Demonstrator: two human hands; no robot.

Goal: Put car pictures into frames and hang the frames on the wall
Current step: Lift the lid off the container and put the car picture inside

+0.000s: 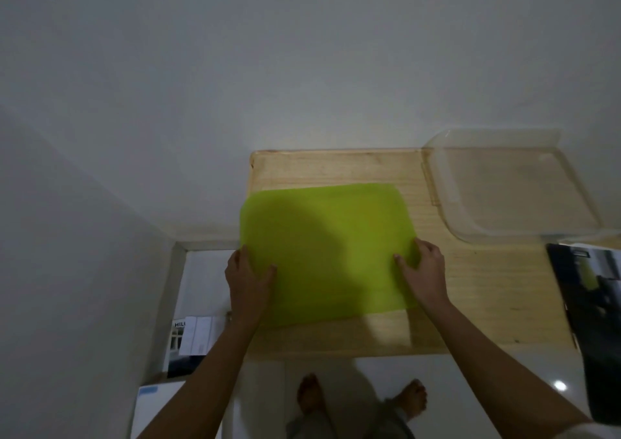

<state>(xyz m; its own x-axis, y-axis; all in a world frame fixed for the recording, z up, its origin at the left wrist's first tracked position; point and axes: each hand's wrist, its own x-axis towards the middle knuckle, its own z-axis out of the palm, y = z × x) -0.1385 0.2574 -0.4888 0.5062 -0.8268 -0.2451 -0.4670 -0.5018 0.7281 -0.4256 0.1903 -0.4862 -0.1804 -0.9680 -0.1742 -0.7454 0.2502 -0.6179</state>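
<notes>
A lime-green sheet (329,237) lies flat on the wooden table (470,287), its left edge hanging past the table's left side. My left hand (247,279) grips the sheet's left edge, thumb on top. At the sheet's right edge, my right hand (421,270) holds it the same way. A dark picture or frame with a car-like print (591,307) lies at the table's right end, partly cut off by the image border.
A clear plastic tray (510,186) sits at the table's back right corner against the white wall (302,69). Papers and a box (193,337) lie on the floor to the left. My bare feet (363,398) stand on the white floor below the table's front edge.
</notes>
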